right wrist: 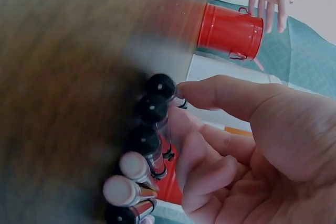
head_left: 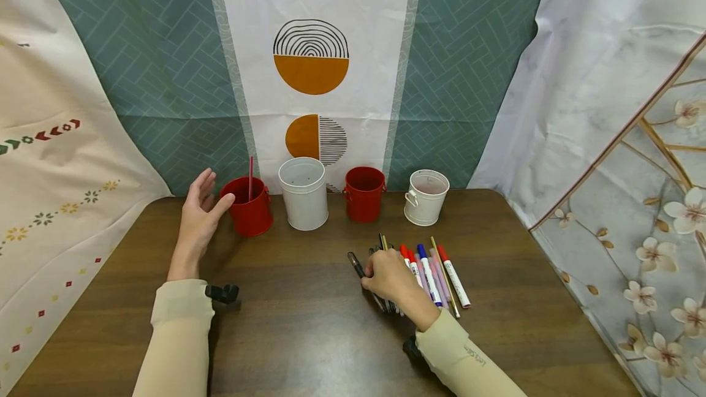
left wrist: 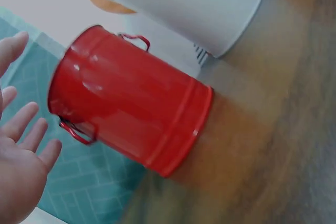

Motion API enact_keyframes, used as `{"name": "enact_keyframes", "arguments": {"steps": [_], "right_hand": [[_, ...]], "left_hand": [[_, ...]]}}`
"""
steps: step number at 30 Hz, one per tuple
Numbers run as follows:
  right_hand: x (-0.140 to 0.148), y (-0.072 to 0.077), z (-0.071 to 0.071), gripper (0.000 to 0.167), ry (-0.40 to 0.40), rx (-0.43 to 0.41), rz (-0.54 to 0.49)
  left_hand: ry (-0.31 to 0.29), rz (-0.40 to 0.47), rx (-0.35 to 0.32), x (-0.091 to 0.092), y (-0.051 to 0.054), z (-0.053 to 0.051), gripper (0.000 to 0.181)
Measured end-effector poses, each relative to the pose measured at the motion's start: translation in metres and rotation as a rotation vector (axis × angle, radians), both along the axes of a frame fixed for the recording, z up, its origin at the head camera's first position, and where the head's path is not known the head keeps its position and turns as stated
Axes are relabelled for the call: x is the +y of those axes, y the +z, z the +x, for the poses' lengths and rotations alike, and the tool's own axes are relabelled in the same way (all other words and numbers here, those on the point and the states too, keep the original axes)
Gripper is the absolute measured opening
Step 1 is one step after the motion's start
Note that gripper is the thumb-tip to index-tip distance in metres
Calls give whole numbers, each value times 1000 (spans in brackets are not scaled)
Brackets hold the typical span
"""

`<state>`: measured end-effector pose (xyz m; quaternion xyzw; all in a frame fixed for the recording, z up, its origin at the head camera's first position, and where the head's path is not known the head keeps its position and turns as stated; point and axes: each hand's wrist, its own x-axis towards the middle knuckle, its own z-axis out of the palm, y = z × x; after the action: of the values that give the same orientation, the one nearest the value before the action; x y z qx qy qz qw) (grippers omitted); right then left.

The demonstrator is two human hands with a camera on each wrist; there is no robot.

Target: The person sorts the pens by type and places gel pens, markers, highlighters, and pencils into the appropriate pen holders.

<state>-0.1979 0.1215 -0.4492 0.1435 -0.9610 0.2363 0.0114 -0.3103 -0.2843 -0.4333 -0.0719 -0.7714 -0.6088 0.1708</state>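
Note:
My left hand (head_left: 200, 216) is held with spread fingers beside the left red bucket (head_left: 252, 216), its thumb close to the rim. A thin pink stick (head_left: 250, 176) stands in that bucket. In the left wrist view the fingers of the left hand (left wrist: 23, 166) hold nothing. On the table, my right hand (head_left: 394, 277) is over a row of pens and pinches a black pen (head_left: 355, 264) at the row's left end. In the right wrist view the thumb of the right hand (right wrist: 236, 129) touches this pen near its black end (right wrist: 161, 86); the other fingers partly hide behind it.
A tall white bucket (head_left: 306, 201), a second red bucket (head_left: 364, 198) and a small white bucket (head_left: 426, 204) stand along the back. Right of the hand lie red-capped markers (head_left: 455, 277), a blue-capped marker (head_left: 430, 277), lilac pens and a gold stick (head_left: 444, 274). Cloth hangs behind.

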Motion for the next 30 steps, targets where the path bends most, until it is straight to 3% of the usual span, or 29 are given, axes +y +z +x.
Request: {"name": "enact_keyframes", "arguments": {"steps": [9, 14, 21, 30], "right_hand": [[1, 3, -5, 13, 62, 37, -76], [5, 8, -8, 6, 74, 0, -194], [12, 14, -9, 4, 100, -155, -403], [22, 25, -14, 8, 112, -164, -542]], "left_hand": [[5, -41, 95, 14, 22, 7, 77], [-87, -56, 105, 30, 33, 13, 75], [-204, -120, 62, 54, 30, 8, 76], [-229, -146, 40, 87, 24, -7, 79]]}}
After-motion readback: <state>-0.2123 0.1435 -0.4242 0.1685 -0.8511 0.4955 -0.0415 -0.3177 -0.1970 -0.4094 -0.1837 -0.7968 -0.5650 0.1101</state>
